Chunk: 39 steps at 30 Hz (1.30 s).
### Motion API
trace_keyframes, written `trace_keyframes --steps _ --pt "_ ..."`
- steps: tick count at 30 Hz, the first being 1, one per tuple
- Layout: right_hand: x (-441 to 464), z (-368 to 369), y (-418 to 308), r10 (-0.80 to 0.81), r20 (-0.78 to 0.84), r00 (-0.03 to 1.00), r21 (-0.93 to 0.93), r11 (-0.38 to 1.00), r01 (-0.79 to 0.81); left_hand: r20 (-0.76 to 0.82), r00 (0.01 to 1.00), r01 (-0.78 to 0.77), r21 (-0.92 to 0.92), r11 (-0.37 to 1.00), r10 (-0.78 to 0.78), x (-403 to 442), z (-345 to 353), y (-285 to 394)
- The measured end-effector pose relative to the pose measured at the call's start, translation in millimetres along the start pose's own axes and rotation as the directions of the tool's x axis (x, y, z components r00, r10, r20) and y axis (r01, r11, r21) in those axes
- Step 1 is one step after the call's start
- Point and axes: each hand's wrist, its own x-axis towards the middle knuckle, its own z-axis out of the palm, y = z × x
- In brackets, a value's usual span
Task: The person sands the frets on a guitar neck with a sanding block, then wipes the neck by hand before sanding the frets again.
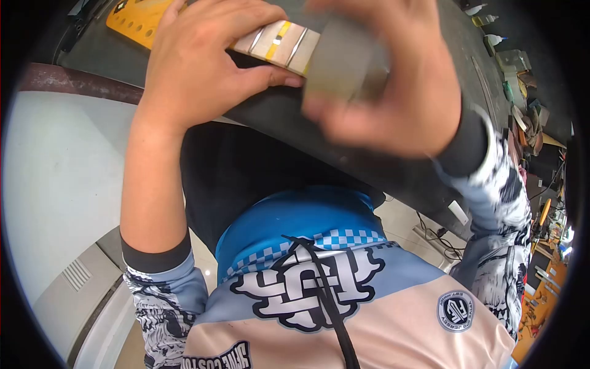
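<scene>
A guitar neck (pixel 305 49) lies across the top of the view, with metal frets and a yellow strip around a light inlay on its pale fingerboard. Its orange-yellow headstock (pixel 136 23), with a row of holes, shows at the upper left. My left hand (pixel 200 58) is wrapped around the neck, thumb along the near edge. My right hand (pixel 405 80), smeared by motion, grips a grey rectangular block (pixel 345 58) over the fingerboard. The block hides the neck beneath it, and its exact kind cannot be made out.
The neck is above a dark worktop (pixel 276 117) with a reddish-brown edge (pixel 80 81) at left. Small bottles (pixel 493 40) and assorted tools line the far right. Cables (pixel 439 237) and a power strip lie below the bench, and a white surface (pixel 67 166) is at left.
</scene>
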Motion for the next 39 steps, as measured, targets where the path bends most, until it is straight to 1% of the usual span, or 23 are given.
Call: trace_keyframes --steps 3,4,5,6,8,9,12,13,14,15,16,18,21,22,25,26,29,31,34,36,37,38,39 --pt "2.3 -22.4 -9.0 0.061 0.182 0.981 -0.055 0.997 -0.052 0.051 0.999 0.009 0.087 0.996 -0.013 1.3 4.7 -7.0" --pt "3.4 -22.0 6.5 0.161 0.185 0.970 -0.068 0.986 -0.150 0.033 0.999 -0.008 0.058 0.998 0.006 1.5 0.6 -0.3" --pt "4.5 -21.8 23.9 0.333 0.225 0.915 0.066 0.932 -0.356 0.012 1.000 -0.013 0.039 0.999 0.012 0.6 1.0 1.3" --pt "5.8 -21.5 41.8 0.495 0.258 0.830 0.185 0.818 -0.545 -0.008 1.000 -0.019 0.020 1.000 0.019 0.0 1.4 2.7" --pt "9.2 -21.3 49.6 0.675 0.310 0.669 0.512 0.475 -0.716 -0.022 0.999 -0.027 0.007 1.000 0.027 0.2 -0.2 2.2" --pt "11.4 -20.0 43.4 0.695 0.240 0.678 0.620 0.428 -0.657 -0.013 1.000 -0.023 -0.002 1.000 0.023 -1.2 -0.7 3.1" --pt "19.0 -31.5 25.8 0.644 0.365 0.672 0.537 0.444 -0.717 -0.011 1.000 -0.016 -0.022 1.000 0.016 -0.3 -3.3 4.3" --pt "17.8 -31.1 24.2 0.598 0.366 0.713 0.496 0.523 -0.693 -0.012 1.000 -0.015 -0.026 1.000 0.015 0.6 -4.5 4.7" --pt "16.1 -29.8 21.9 0.494 0.333 0.803 0.395 0.700 -0.595 -0.008 1.000 -0.011 -0.028 1.000 0.010 1.4 -5.9 4.9" --pt "12.5 -28.2 23.0 0.351 0.284 0.892 0.250 0.871 -0.422 0.000 1.000 -0.013 -0.035 0.999 0.013 1.0 -4.1 1.9" --pt "10.6 -24.6 18.4 0.199 0.221 0.955 0.073 0.973 -0.220 0.008 1.000 -0.016 -0.042 0.999 0.017 0.6 -2.4 -1.1" --pt "12.2 -15.0 -23.1 0.044 0.046 0.998 -0.161 0.986 -0.036 0.032 0.999 -0.004 -0.043 0.999 0.005 1.7 4.8 -10.0" --pt "-11.4 4.6 8.7 -0.083 -0.110 0.991 -0.054 0.996 0.077 0.052 0.996 0.073 0.017 0.997 -0.074 3.8 -0.6 6.8" --pt "-10.7 14.6 22.7 -0.057 -0.183 0.982 -0.173 0.985 0.025 0.038 0.996 0.082 0.026 0.996 -0.083 4.1 -1.0 10.7" --pt "0.6 27.7 33.6 -0.074 -0.258 0.963 -0.236 0.972 0.011 -0.032 0.999 0.021 -0.029 0.999 -0.022 -1.7 0.0 5.3" --pt "-9.0 17.9 13.6 -0.059 -0.144 0.988 -0.066 0.997 0.050 -0.024 1.000 0.011 -0.049 0.999 -0.012 -0.3 -3.1 1.4" --pt "-4.8 -4.5 -10.8 -0.082 -0.007 0.997 0.087 0.993 0.082 0.001 1.000 -0.002 -0.074 0.997 0.002 2.9 -3.4 3.1" --pt "2.0 -5.9 -8.4 -0.120 0.030 0.992 -0.116 0.986 0.123 0.005 1.000 0.014 -0.068 0.998 -0.014 0.5 -4.2 3.7" --pt "11.6 -26.7 -29.2 0.083 0.069 0.994 0.217 0.971 -0.096 0.035 0.999 0.030 -0.009 0.999 -0.030 3.6 -2.7 4.2" --pt "10.2 -24.5 -3.9 0.117 0.143 0.983 0.059 0.990 -0.127 0.016 0.999 -0.038 0.061 0.997 0.037 4.3 3.3 -3.6" --pt "6.6 -21.6 23.8 0.281 0.171 0.944 0.173 0.935 -0.310 -0.009 0.994 -0.106 0.101 0.989 0.107 2.6 7.0 -7.5" --pt "3.0 -18.6 51.6 0.437 0.194 0.878 0.280 0.834 -0.476 -0.008 0.994 -0.109 0.100 0.989 0.110 0.4 8.0 -6.7" --pt "0.3 -18.8 67.2 0.623 0.295 0.725 0.559 0.503 -0.659 -0.009 0.993 -0.117 0.100 0.988 0.118 -0.6 8.1 -7.1"
